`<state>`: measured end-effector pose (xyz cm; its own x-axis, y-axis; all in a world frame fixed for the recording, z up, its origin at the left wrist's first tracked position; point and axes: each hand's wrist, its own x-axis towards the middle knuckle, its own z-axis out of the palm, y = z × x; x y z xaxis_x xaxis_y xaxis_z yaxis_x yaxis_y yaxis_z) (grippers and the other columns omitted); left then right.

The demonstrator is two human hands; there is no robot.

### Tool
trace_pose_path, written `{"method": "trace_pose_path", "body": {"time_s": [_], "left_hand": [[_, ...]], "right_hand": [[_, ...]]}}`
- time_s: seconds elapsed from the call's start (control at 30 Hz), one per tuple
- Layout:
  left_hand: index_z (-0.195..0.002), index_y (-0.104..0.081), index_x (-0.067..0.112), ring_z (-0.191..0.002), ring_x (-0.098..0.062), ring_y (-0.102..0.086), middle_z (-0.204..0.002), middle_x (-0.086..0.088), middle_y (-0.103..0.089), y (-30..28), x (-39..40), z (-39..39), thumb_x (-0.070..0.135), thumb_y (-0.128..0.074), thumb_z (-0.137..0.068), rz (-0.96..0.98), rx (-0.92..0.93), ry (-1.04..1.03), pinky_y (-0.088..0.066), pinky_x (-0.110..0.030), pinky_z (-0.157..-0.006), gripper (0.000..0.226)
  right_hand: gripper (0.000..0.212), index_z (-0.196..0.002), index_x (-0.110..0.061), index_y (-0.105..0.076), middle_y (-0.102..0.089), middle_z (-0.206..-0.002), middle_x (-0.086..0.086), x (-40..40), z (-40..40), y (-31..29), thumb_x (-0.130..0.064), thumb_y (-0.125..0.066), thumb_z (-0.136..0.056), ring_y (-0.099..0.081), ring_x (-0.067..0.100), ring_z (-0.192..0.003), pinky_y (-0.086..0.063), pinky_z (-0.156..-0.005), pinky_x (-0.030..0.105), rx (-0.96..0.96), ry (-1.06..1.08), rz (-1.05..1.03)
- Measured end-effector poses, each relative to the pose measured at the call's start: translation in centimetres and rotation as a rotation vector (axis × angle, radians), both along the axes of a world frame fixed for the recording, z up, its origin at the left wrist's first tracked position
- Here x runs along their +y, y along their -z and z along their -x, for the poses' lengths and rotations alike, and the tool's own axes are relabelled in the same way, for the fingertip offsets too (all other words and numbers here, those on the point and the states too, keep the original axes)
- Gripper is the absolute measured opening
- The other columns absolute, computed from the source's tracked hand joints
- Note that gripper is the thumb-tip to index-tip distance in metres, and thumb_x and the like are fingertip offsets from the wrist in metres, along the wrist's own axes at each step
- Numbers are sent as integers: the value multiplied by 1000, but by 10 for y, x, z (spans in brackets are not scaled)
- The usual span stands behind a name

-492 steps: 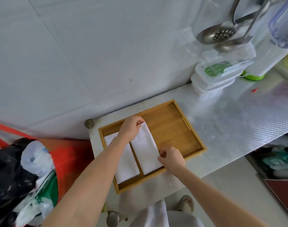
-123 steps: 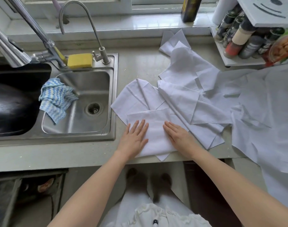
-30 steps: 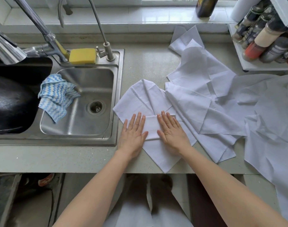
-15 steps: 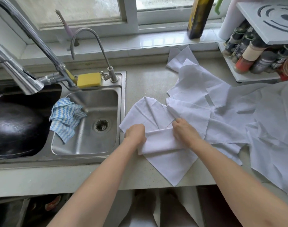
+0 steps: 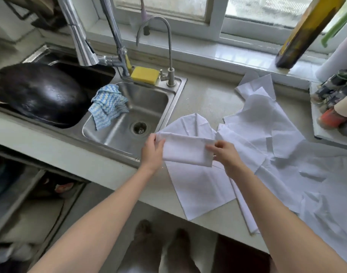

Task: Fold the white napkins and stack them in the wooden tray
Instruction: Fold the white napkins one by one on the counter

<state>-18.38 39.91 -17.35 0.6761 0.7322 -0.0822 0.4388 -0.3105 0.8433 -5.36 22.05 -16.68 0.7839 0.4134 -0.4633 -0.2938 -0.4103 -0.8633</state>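
Observation:
A folded white napkin (image 5: 186, 149) is held just above the counter, right of the sink. My left hand (image 5: 152, 152) grips its left end and my right hand (image 5: 225, 154) pinches its right end. Beneath and to the right, several unfolded white napkins (image 5: 267, 138) lie spread in a loose pile over the counter; one of them (image 5: 200, 190) hangs toward the counter's front edge. The wooden tray is not in view.
A steel sink (image 5: 129, 123) sits to the left with a blue-and-white cloth (image 5: 106, 107), a yellow sponge (image 5: 145, 74) and two taps. A black wok (image 5: 38, 93) fills the left basin. A spice rack (image 5: 336, 107) stands at the right; a dark bottle (image 5: 304, 34) is on the windowsill.
Both hands went from pressing the napkin flat on the counter to gripping its ends and lifting the folded piece off the pile. The camera view turned left.

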Motion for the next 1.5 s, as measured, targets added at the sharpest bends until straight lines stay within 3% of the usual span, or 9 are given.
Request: {"method": "trace_pose_path", "body": {"time_s": [0.2, 0.57, 0.7, 0.8, 0.93, 1.07, 1.17, 1.33, 1.5], "left_hand": [[-84, -37, 13, -60, -9, -34, -65, 12, -39, -50, 35, 74, 13, -46, -99, -190, -299, -316, -25, -26, -56, 17], [-81, -36, 13, -59, -5, -39, -65, 7, -34, -72, 117, 442, 17, -43, -101, -398, -173, -896, -29, -20, -54, 21], [-100, -50, 3, -65, -7, -41, -72, 3, -47, -74, 122, 605, 15, -45, -100, -415, -131, -1094, -28, -24, -61, 13], [-114, -52, 2, -80, -16, -49, -89, -7, -56, -80, 125, 706, 17, -46, -100, -417, -51, -1203, -30, -25, -66, 21], [-111, -52, 1, -74, -16, -46, -79, 0, -50, -81, 125, 802, 14, -47, -99, -438, -10, -1297, -26, -20, -63, 18], [-97, -49, 6, -64, -13, -40, -67, 2, -44, -74, 146, 869, 16, -45, -100, -420, 17, -1362, -25, -25, -59, 12], [-98, -48, 9, -62, -15, -42, -64, 7, -42, -65, 180, 912, 19, -45, -100, -385, 61, -1398, -22, -26, -56, 11], [-97, -47, 9, -84, -34, -56, -87, -18, -58, -48, 253, 971, 16, -44, -99, -100, 166, -1363, -29, -30, -64, 9], [-90, -43, 7, -90, -36, -55, -86, -13, -52, -34, 333, 1012, 11, -41, -97, 54, 275, -1279, -27, -31, -64, 9]], "right_hand": [[25, -71, -16, -40, -39, -66, -7, 99, 73, -40, -13, -53, -92, -36, 4, -58, -31, -54, 18, -399, 3, -176], [14, -85, -12, -42, -49, -73, -4, 272, 394, -61, -18, -47, -98, -48, 3, -65, -32, -56, 24, -567, -662, -346], [9, -93, -17, -43, -58, -81, 5, 312, 561, -58, -24, -44, -100, -58, 24, -74, -50, -62, 43, -500, -838, -355], [7, -93, -19, -43, -58, -78, -5, 333, 665, -60, -22, -44, -99, -57, 11, -70, -48, -61, 35, -495, -941, -397], [6, -94, -15, -43, -52, -69, -9, 357, 760, -60, -18, -45, -99, -51, 1, -54, -37, -47, 16, -509, -1088, -432], [8, -94, -13, -42, -48, -67, -6, 396, 831, -52, -18, -44, -99, -43, 9, -57, -33, -53, 29, -550, -1202, -412], [11, -88, -14, -42, -44, -64, -8, 437, 872, -38, -17, -47, -97, -40, 7, -55, -33, -52, 23, -572, -1239, -400], [7, -89, -9, -48, -47, -68, -5, 514, 923, -25, -13, -50, -95, -44, 13, -61, -37, -61, 33, -524, -1307, -295], [8, -89, -8, -46, -46, -66, -3, 580, 952, -19, -13, -47, -95, -43, 13, -58, -33, -51, 31, -625, -1352, -150]]}}
